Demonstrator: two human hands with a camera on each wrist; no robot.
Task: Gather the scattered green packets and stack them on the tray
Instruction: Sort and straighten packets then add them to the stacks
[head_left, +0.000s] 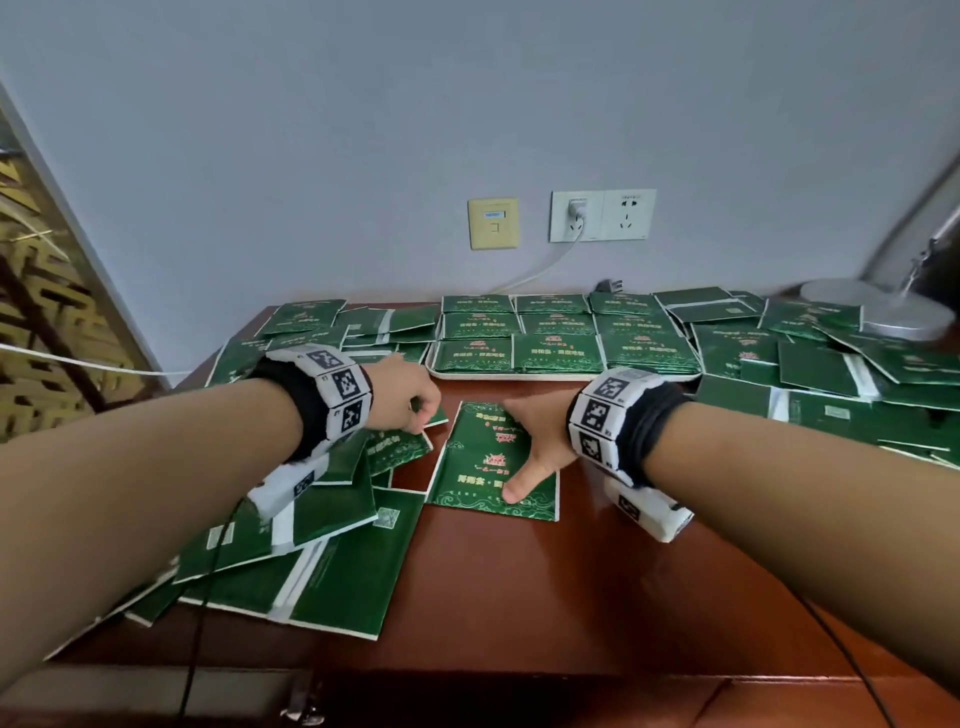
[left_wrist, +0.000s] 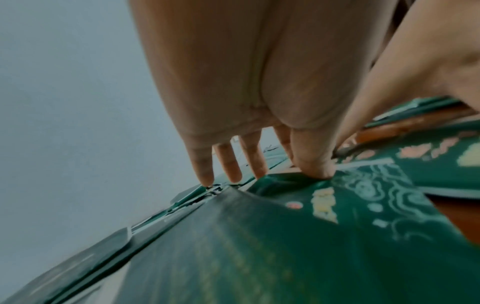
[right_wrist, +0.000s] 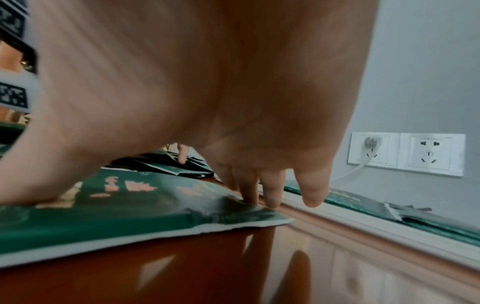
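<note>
Green packets lie scattered over a brown table (head_left: 571, 597). A white tray (head_left: 519, 375) at the back centre holds neat rows of packets (head_left: 550, 353); its rim (right_wrist: 337, 214) runs just beyond my right fingers. My right hand (head_left: 530, 441) lies spread on one face-up packet (head_left: 478, 467) in the middle, thumb flat near its front edge and fingertips (right_wrist: 249, 197) at its far corner. My left hand (head_left: 410, 400) reaches over the left pile. Its thumb (left_wrist: 317, 170) and forefinger pinch the raised edge of a patterned packet (left_wrist: 337, 205), while the other fingers touch the pile.
A thick overlapping pile of packets (head_left: 311, 561) covers the table's left side, and another pile (head_left: 831, 374) covers the right. A grey lamp base (head_left: 878, 306) stands at the back right. Wall sockets (head_left: 602, 215) with a white cable (head_left: 540, 265) sit behind the tray.
</note>
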